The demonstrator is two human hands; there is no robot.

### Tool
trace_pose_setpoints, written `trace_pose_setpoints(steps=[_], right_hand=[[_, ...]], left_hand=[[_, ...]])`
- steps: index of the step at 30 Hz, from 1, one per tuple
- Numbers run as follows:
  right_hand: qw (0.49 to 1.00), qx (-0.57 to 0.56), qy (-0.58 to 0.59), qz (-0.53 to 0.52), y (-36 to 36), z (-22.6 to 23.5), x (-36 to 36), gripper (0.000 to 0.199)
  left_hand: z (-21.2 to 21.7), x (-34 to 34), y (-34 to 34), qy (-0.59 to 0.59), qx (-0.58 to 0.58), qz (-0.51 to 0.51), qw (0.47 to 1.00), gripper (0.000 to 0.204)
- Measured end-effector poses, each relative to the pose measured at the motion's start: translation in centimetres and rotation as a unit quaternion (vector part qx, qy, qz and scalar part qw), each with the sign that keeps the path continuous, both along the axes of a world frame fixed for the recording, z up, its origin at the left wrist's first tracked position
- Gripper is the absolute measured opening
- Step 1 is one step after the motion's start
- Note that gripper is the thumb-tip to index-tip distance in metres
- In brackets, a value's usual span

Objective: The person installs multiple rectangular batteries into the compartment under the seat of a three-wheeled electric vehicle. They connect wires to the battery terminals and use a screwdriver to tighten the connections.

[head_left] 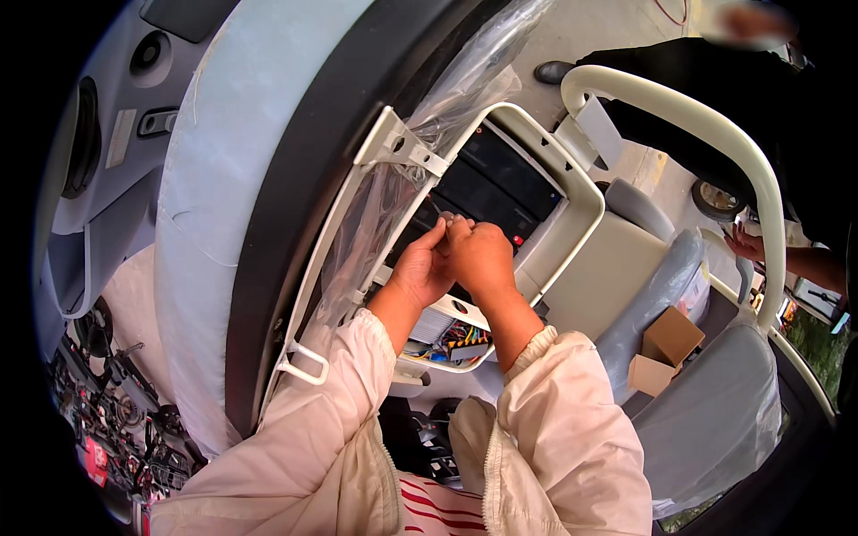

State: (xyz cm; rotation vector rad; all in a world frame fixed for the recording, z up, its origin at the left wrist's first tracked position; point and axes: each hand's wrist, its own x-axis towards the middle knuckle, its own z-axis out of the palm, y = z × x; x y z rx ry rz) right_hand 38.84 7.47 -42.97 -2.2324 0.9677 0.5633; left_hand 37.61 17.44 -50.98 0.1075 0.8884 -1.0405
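Note:
My left hand [422, 268] and my right hand [481, 257] meet at the fingertips over an open, cream-framed compartment [585, 210]. Both are closed, and whatever lies between the fingers is hidden or too small to make out. Beneath them sit black battery-like blocks [496, 183], with a small red spot near my right hand. Closer to me, between my wrists, a bundle of coloured wires [460, 335] shows beside a grey finned unit [431, 327]. Clear plastic film [357, 234] hangs along the compartment's left side.
A tilted, pale-covered seat cushion [246, 170] rises on the left, near a metal bracket [398, 143]. To the right are a curved cream rail [715, 125], a plastic-wrapped grey seat [715, 402] and an open cardboard box [670, 338]. Another person's hand [746, 241] shows beyond the rail.

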Motion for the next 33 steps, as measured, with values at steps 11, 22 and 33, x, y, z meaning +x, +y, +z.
trace_pose_setpoints(steps=[11,22,33], right_hand=[[0.996,-0.032,0.026,0.076,0.9,0.8,0.6,0.033],[0.970,0.052,0.099,0.216,-0.5,0.9,2.1,0.025],[0.990,0.087,0.093,0.054,-0.4,0.2,2.6,0.034]], left_hand=[[-1.5,-0.9,0.8,0.031,0.009,0.013,0.999,0.024],[-2.3,-2.6,1.6,-0.202,0.271,-0.196,0.921,0.030],[-3.1,-3.3,1.8,-0.537,0.305,-0.781,0.091,0.072]])
